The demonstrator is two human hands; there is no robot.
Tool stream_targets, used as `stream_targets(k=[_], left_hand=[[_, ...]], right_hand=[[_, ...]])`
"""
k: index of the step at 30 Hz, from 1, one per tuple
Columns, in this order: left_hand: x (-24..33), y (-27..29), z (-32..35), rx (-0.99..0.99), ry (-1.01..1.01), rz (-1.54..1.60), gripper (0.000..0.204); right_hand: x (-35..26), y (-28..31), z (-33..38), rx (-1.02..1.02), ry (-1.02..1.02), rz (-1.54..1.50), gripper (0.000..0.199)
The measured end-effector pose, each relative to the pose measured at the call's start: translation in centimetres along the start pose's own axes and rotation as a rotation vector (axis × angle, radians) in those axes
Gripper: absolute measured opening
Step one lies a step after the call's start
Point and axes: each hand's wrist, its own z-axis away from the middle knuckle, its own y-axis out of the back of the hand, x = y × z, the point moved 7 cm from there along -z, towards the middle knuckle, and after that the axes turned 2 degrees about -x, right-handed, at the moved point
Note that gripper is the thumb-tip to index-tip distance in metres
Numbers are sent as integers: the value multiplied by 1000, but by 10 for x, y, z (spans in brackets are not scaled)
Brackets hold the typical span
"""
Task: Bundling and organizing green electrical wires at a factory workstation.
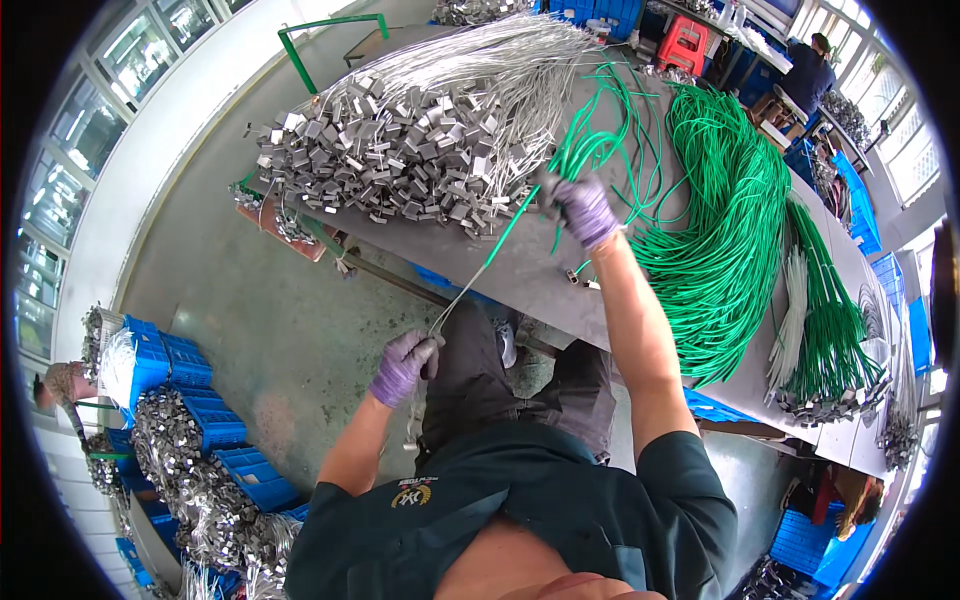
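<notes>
Both my hands wear purple gloves with grey palms. My left hand point(405, 365) is closed in front of my left thigh, pinching pale thin wire ends. From there a pale wire strand point(462, 293) rises taut and meets a green cable point(506, 238), which leads to my right hand point(582, 208). That hand is closed on green cable over the table's near edge; blur and the glove hide how many cables it grips. Loose green cables point(592, 140) loop out behind it. To its left lies a heap of grey metal blocks point(400, 150) on silver wires point(470, 60).
A thick bundle of green cables point(720, 240) covers the right side of the grey table point(540, 285). Blue crates point(255, 478) and metal-ended wires point(170, 430) stand at lower left. A red stool point(683, 45) and a seated person point(808, 75) are at the far right.
</notes>
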Motion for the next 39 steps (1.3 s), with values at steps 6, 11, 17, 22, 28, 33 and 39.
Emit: stream_targets(k=[6, 11, 17, 22, 28, 33, 39], left_hand=[[-58, 17, 12, 92, 322, -72, 11], [-80, 19, 27, 118, 521, 2, 12], [-21, 8, -6, -31, 310, -35, 17], [-12, -10, -12, -60, 366, 241, 17], [-46, -3, -4, 31, 412, 64, 17], [-59, -5, -4, 68, 458, 81, 16], [-58, -12, -9, -62, 266, -204, 18]], right_hand=[[95, 36, -17, 199, -339, 162, 28], [149, -10, 31, 116, -513, -10, 26], [65, 2, -4, -19, -75, 577, 17], [55, 33, -12, 211, -297, 23, 13], [115, 12, 27, 107, -407, -327, 13], [126, -8, 44, 96, -402, -262, 21], [137, -34, 72, -24, -424, -68, 20]])
